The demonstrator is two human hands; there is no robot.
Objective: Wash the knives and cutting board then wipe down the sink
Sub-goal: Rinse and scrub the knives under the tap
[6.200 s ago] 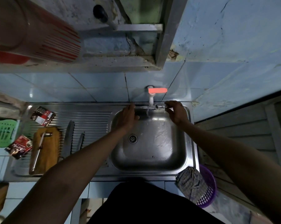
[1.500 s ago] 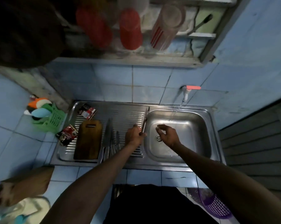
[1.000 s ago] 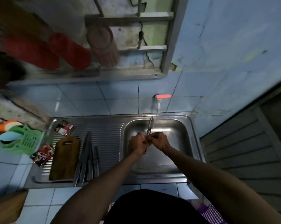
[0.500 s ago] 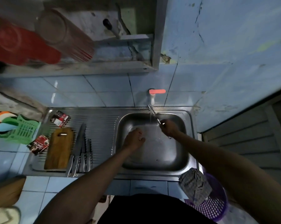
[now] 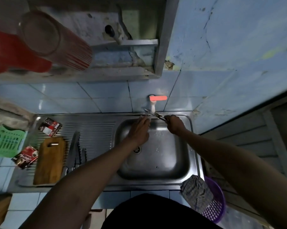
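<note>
Steel glints under the white wall tap with the red lever (image 5: 153, 103), where the right hand (image 5: 175, 123) grips the handle of a small steel knife (image 5: 153, 114), blade lying across the stream above the stainless sink basin (image 5: 164, 161). The left hand (image 5: 139, 129) reaches up with fingers straight toward the blade (contact is too blurred to tell). Rubbing should run along the flat, spine to tip, never across the edge. On the ribbed drainboard (image 5: 93, 129) wait the brown wooden cutting board (image 5: 50, 161) and the remaining steel knives (image 5: 75, 151) beside it.
</note>
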